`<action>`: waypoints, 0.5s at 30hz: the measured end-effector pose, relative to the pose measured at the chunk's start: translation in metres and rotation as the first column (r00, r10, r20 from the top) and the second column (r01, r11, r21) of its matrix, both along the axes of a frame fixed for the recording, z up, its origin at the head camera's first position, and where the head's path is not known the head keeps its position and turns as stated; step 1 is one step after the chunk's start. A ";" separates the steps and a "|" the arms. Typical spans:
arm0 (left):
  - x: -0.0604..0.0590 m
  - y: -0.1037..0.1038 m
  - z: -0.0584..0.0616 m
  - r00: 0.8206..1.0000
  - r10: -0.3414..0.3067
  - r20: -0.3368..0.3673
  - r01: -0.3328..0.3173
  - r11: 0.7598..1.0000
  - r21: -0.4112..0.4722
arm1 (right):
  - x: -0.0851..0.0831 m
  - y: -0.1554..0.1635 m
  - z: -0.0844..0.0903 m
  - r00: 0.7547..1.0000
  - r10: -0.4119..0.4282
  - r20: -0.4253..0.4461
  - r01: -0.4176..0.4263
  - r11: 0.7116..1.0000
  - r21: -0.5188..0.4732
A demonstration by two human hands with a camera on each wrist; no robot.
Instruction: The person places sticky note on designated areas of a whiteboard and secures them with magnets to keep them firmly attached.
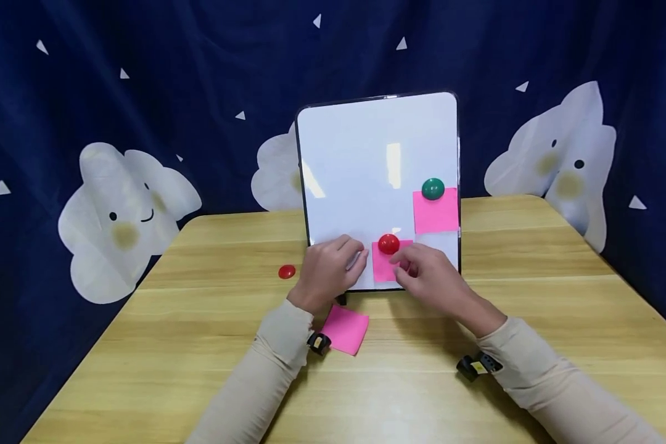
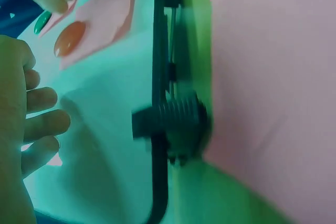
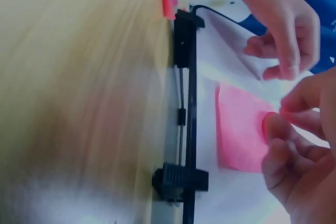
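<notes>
Small whiteboard point(image 1: 361, 166): white face, thin black frame, rounded corners, propped upright near the middle of the wooden table point(image 1: 533, 296). Black clip foot point(image 3: 180, 180) at the lower edge, seen in both wrist views.

Lower pink sticky note point(image 1: 385, 266): square, bright pink, flat against the board near its bottom edge, pinned at its top by a red round magnet point(image 1: 388, 244). No writing visible on it.

Upper pink sticky note point(image 1: 435, 211): same colour and shape, at the board's right edge, pinned at its top by a green round magnet point(image 1: 433, 189). Blank.

Loose pink sticky note point(image 1: 345, 329): flat on the table in front of the board, just beside the left wrist.

Spare red magnet point(image 1: 287, 271): on the table, left of the board, apart from everything else.

Left hand point(image 1: 328, 270): fingers straight and relaxed, resting against the board face just left of the lower note; holding nothing.

Right hand point(image 1: 430, 275): fingertips curled at the right edge of the lower note, below the red magnet; actual pinch on the paper not clear.

No brands, labels or lettering readable anywhere.

Board's upper and left face bare white. Open tabletop to both sides and toward the near edge. Dark blue cloud-print curtain point(image 1: 116, 123) close behind the table.
</notes>
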State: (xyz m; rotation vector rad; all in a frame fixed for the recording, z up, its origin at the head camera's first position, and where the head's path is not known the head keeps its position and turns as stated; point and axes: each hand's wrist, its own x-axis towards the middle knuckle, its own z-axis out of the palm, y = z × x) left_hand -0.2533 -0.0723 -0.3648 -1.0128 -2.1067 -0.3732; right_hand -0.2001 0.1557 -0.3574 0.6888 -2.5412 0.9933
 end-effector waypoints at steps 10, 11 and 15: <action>0.002 -0.036 -0.006 0.999 0.036 0.006 -0.036 0.999 0.019 | -0.001 -0.026 0.005 0.975 0.158 0.154 -0.177 0.977 0.119; 0.002 -0.039 -0.007 0.999 0.043 0.003 -0.043 0.999 0.021 | 0.000 -0.028 0.004 0.971 0.166 0.171 -0.190 0.972 0.136; 0.002 -0.051 -0.009 0.998 0.063 0.002 -0.064 0.997 0.036 | 0.001 -0.038 0.004 0.953 0.187 0.239 -0.236 0.952 0.197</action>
